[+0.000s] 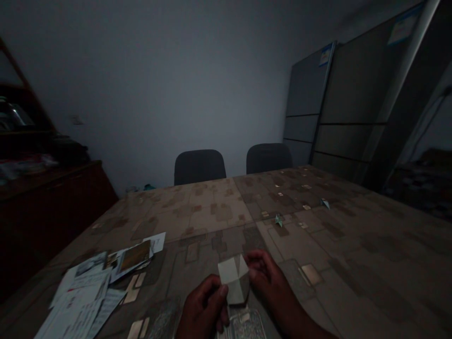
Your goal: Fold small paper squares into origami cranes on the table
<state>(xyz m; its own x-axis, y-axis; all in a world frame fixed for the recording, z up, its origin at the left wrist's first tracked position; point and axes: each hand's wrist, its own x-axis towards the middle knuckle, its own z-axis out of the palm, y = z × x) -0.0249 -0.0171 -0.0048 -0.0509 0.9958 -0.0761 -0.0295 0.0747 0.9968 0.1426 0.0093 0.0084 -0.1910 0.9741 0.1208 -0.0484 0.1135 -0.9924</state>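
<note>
A creased square of pale paper (233,278) is held up over the near edge of the table, with fold lines crossing it and its upper right corner raised. My left hand (206,306) grips its left edge between thumb and fingers. On the opposite edge, my right hand (266,278) pinches the paper near the raised corner; its fingertips are partly hidden behind the sheet. Farther off on the tablecloth stands a small green folded paper figure (278,220), and a pale folded paper piece (325,203) lies beyond it to the right.
Loose printed sheets and cards (84,296) are heaped at the left of the patterned tablecloth (219,240). Two dark chairs (199,167) stand behind the far edge. A wooden cabinet (56,193) is at the left, and tall panelled doors (346,94) rise at the right.
</note>
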